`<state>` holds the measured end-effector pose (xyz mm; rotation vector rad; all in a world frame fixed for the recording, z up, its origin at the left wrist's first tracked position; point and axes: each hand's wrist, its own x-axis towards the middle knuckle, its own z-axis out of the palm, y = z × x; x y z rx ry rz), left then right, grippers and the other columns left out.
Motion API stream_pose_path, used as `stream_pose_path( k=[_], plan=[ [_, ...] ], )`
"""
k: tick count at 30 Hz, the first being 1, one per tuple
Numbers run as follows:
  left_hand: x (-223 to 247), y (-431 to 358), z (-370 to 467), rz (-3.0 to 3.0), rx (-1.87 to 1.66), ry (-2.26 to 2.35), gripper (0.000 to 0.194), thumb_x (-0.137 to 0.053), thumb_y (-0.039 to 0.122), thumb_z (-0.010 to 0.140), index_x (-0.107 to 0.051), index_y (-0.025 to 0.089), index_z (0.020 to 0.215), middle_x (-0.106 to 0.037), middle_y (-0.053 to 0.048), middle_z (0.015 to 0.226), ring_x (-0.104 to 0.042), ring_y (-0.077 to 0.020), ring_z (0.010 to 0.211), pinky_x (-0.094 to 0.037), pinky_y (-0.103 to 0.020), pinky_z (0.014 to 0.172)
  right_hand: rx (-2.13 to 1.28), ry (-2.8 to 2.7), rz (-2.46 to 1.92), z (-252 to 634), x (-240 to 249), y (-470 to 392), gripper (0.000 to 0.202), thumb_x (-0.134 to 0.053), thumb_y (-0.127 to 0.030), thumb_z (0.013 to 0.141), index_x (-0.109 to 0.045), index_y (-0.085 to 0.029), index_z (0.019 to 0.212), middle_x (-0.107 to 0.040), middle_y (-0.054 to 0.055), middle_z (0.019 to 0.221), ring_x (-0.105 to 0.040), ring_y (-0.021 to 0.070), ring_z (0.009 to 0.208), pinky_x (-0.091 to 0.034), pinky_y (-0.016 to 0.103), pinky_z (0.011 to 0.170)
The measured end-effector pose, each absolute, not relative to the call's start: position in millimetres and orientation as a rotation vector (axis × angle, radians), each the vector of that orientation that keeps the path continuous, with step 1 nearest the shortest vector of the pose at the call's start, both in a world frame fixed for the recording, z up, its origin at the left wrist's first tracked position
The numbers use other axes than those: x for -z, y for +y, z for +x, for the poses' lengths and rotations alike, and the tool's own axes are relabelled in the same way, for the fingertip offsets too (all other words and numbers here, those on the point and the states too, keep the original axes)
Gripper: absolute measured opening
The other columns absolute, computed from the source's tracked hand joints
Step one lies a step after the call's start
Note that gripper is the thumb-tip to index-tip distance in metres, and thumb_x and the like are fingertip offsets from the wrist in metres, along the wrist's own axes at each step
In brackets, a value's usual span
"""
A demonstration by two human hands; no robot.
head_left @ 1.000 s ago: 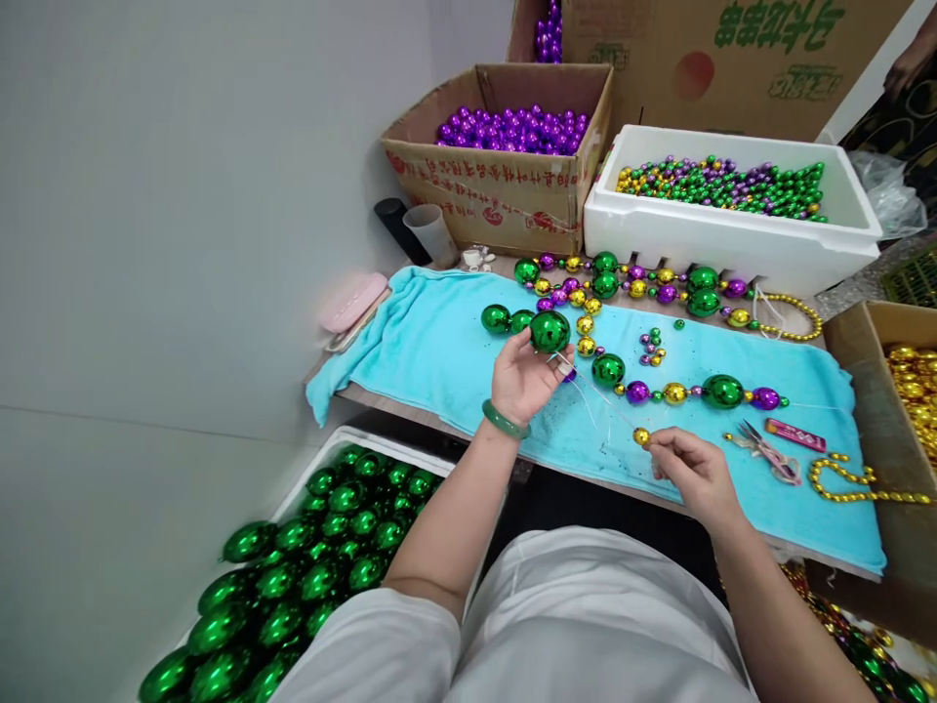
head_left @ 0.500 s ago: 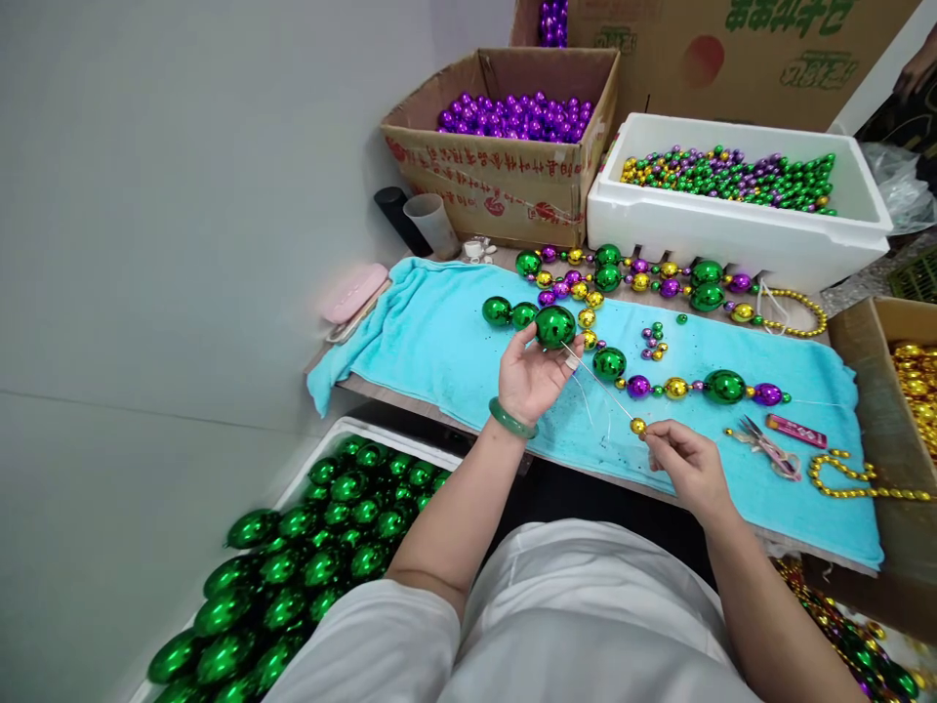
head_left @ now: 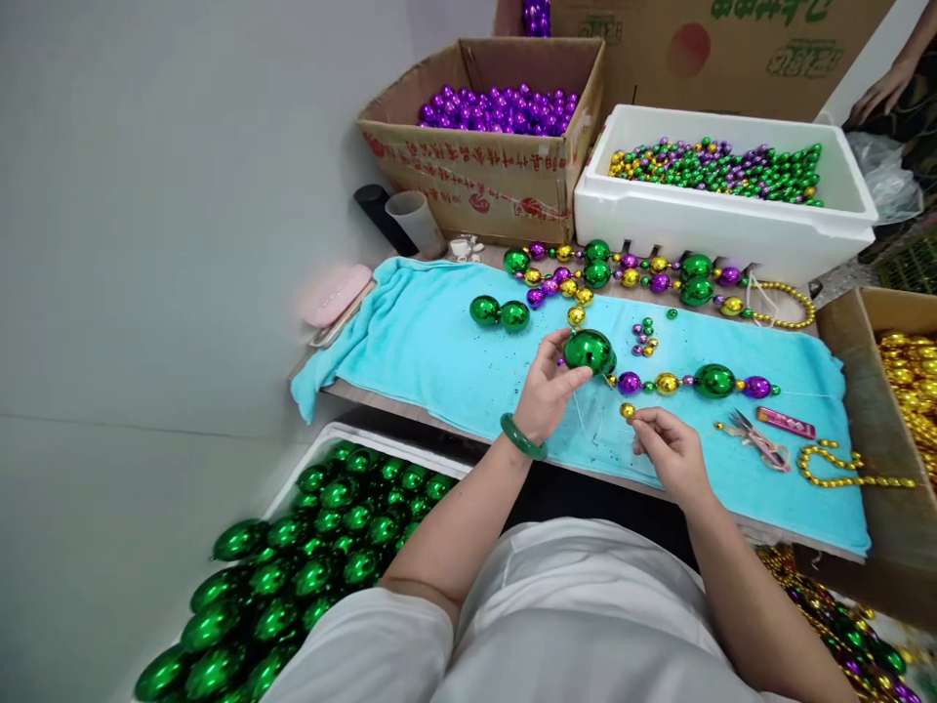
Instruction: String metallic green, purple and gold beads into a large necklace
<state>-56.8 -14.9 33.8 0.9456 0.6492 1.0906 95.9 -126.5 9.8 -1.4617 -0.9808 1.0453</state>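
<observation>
My left hand (head_left: 548,391), a green bangle at its wrist, is closed around a large green bead (head_left: 590,351) held just above the blue towel (head_left: 439,351). Between the fingertips of my right hand (head_left: 670,449) is a small gold bead (head_left: 628,411), a little right of and nearer than the green one. Thin white thread hangs below my left hand. Beyond and to the right runs a strung bead necklace (head_left: 714,381) of green, purple and gold. Two loose-looking green beads (head_left: 500,312) lie left of my left hand.
Scissors (head_left: 761,441), a pink lighter-like stick (head_left: 786,422) and a gold bead strand (head_left: 820,467) lie at right. Behind stand a cardboard box (head_left: 483,186) and a white foam box (head_left: 724,225). Another person's hand (head_left: 882,93) shows at far right. Below left are many green beads (head_left: 293,576).
My left hand has carried the large green bead right and slightly down, toward the small gold bead, away from the two green beads. The thread stretched between my hands no longer shows clearly.
</observation>
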Motion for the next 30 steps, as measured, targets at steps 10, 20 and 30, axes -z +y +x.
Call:
stream_pose_path(
  k=[10, 20, 30],
  plan=[
    [-37, 9, -54, 1.420, -0.815, 0.817, 0.035, -0.069, 0.034, 0.076, -0.065, 0.020, 0.108, -0.064, -0.008, 0.107, -0.060, -0.0205, 0.098, -0.049, -0.032, 0.084, -0.945, -0.783, -1.397, 113, 2, -125, 0.022, -0.063, -0.039, 0.080, -0.059, -0.018, 0.080, -0.055, -0.003, 0.055, -0.050, 0.0106, 0.049, -0.037, 0.023, 0.046],
    [-26, 54, -39, 2.304, -0.603, 1.170, 0.015, -0.056, 0.023, 0.084, -0.070, 0.018, 0.088, -0.066, -0.008, 0.092, -0.060, -0.0227, 0.091, -0.047, -0.039, 0.088, -0.808, -0.630, -1.197, 161, 4, -139, 0.009, -0.068, -0.025, 0.079, -0.061, -0.019, 0.080, -0.055, -0.004, 0.055, -0.053, 0.0117, 0.052, -0.042, 0.026, 0.053],
    [-29, 72, -7, 2.578, -0.231, 1.144, 0.021, -0.051, 0.022, 0.087, -0.071, 0.014, 0.091, -0.066, -0.010, 0.095, -0.058, -0.0231, 0.096, -0.043, -0.037, 0.093, -0.775, -0.601, -1.087, 180, -7, -144, 0.008, -0.068, -0.021, 0.078, -0.062, -0.018, 0.075, -0.051, -0.004, 0.053, -0.049, 0.0112, 0.051, -0.043, 0.029, 0.054]
  ],
)
